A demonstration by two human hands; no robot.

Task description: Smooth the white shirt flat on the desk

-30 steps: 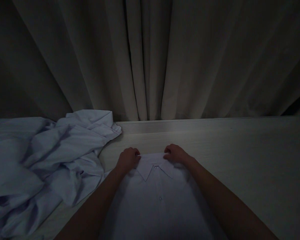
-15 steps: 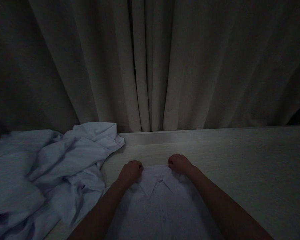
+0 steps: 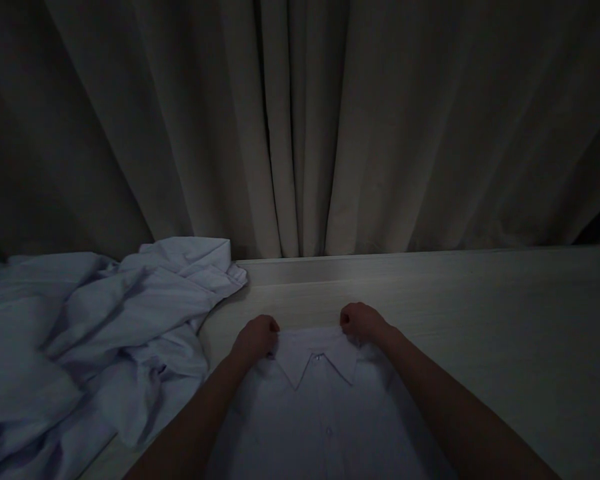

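A white collared shirt (image 3: 300, 420) lies front up on the pale surface, its collar at the far end and a button strip running down the middle. At the collar's left end, my left hand (image 3: 257, 339) is closed with the fabric pinched in its fingers. Mirroring it, my right hand (image 3: 363, 321) grips the collar's right end. The collar is stretched fairly straight between them, its two points lying on the shirt front. The lower part of the shirt runs out of view at the bottom.
A crumpled heap of white cloth (image 3: 145, 320) lies on the left. Long grey-brown curtains (image 3: 380, 133) hang behind, down to the raised back edge of the pale, wood-grained surface (image 3: 505, 333). The room is dim.
My hands have moved slightly apart along the collar, and its edge looks more stretched. The collar points show more clearly. The whole view has shifted a little.
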